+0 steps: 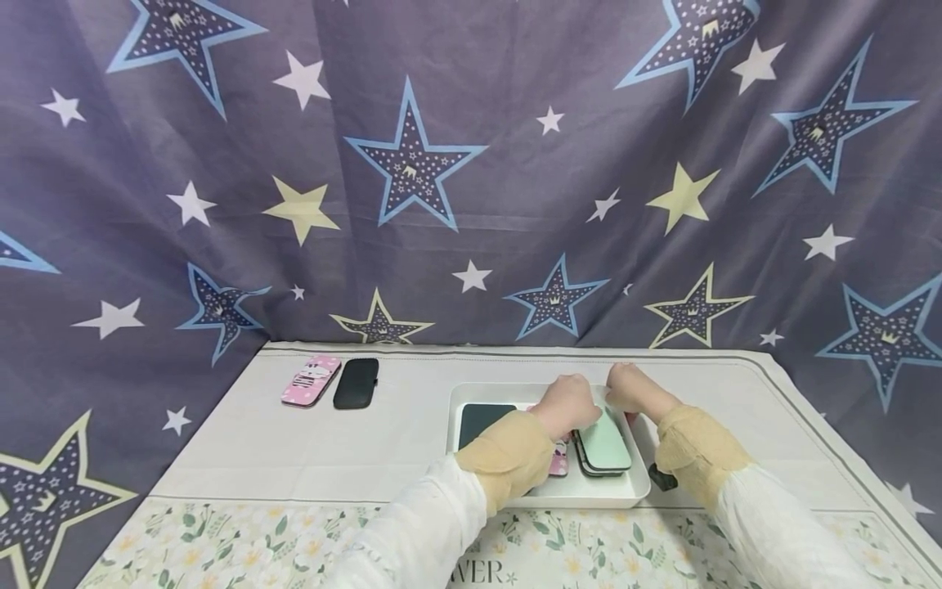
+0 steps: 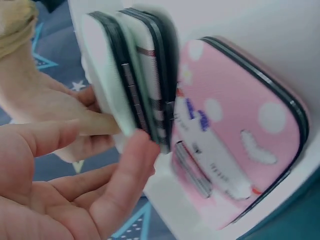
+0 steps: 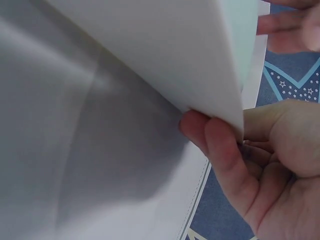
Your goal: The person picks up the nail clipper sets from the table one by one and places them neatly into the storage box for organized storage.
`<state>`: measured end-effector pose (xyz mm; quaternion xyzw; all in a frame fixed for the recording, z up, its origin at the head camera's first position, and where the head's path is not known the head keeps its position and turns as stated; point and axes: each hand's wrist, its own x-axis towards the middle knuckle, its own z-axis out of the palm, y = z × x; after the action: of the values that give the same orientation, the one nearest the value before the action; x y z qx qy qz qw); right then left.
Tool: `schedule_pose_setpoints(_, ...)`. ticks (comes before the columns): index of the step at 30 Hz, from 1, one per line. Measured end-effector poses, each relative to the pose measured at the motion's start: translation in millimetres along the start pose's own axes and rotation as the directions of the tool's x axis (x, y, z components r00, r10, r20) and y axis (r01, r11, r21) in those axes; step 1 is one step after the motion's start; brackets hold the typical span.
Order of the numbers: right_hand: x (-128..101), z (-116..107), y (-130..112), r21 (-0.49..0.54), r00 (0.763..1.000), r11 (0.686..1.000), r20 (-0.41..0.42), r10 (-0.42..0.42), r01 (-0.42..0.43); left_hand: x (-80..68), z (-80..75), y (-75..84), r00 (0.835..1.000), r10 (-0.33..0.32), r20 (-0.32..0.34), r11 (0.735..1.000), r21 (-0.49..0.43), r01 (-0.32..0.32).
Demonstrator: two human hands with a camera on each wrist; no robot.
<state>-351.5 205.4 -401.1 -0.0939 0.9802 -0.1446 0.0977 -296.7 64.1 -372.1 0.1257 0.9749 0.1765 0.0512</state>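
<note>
A white tray (image 1: 589,493) sits on the table in front of me. In it lie a dark green case (image 1: 482,419), a pink dotted case (image 1: 559,466) and a stack topped by a mint green case (image 1: 605,446). My left hand (image 1: 567,405) curls over the far end of that stack. In the left wrist view its fingertips (image 2: 140,150) press the edge of the mint case (image 2: 102,85), beside the pink case (image 2: 235,135). My right hand (image 1: 625,388) is at the tray's far right corner. In the right wrist view its fingers (image 3: 220,145) curl round the tray wall (image 3: 150,50).
A pink case (image 1: 311,380) and a black case (image 1: 356,383) lie side by side at the table's far left. A small black object (image 1: 662,478) sits just right of the tray under my right forearm. A star-printed curtain hangs behind the table.
</note>
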Motion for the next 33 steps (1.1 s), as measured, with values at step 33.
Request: schedule_pose_setpoints(33,2.1,2.6,3.6,0.014,1.000,1.000,-0.007,-0.010,0.010,-72.8,-60.7,-48.9,0.857,0.443,-0.263,0.873,0.344,-0.346)
